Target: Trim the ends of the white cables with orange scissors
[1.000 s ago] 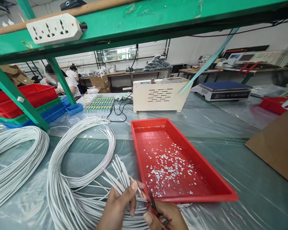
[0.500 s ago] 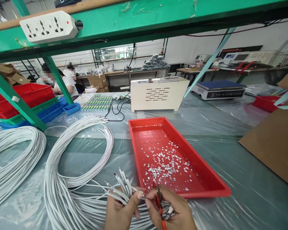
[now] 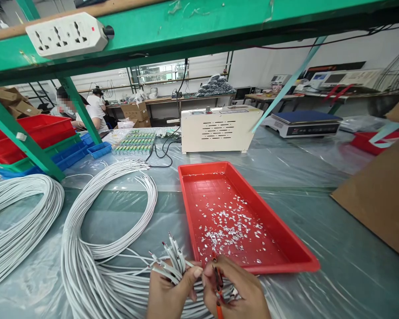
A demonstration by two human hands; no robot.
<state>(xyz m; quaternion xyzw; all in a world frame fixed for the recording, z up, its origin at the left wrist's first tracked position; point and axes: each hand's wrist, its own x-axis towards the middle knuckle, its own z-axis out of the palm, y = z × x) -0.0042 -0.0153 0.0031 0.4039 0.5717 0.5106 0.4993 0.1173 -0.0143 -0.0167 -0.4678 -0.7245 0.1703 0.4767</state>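
My left hand (image 3: 169, 294) is closed around a bunch of white cables (image 3: 173, 259), whose stripped tips fan out above the fist. Beside it, my right hand (image 3: 244, 290) holds a small pair of orange-handled cutters (image 3: 218, 305) in the palm, the dark jaws pointing up. Its thumb and forefinger pinch together close to the left thumb; what lies between them is mostly hidden. A large coil of white cable (image 3: 76, 239) spreads on the table under and left of both hands. Just beyond the hands, a red tray (image 3: 188, 212) contains many small silvery scraps (image 3: 226, 230).
Another cable coil (image 3: 26, 212) lies at far left, near stacked plastic bins (image 3: 29, 137). Behind the tray stands a cream machine (image 3: 217, 130); a scale (image 3: 302, 124) is to its right. Cardboard (image 3: 381, 195) juts in at right. A green shelf beam (image 3: 186, 26) crosses overhead. Other people sit far back.
My left hand and the cable tips have shifted slightly right, closer to my right hand. The cutters' handle has swung a little left, and the fingertips of both hands are nearer together.
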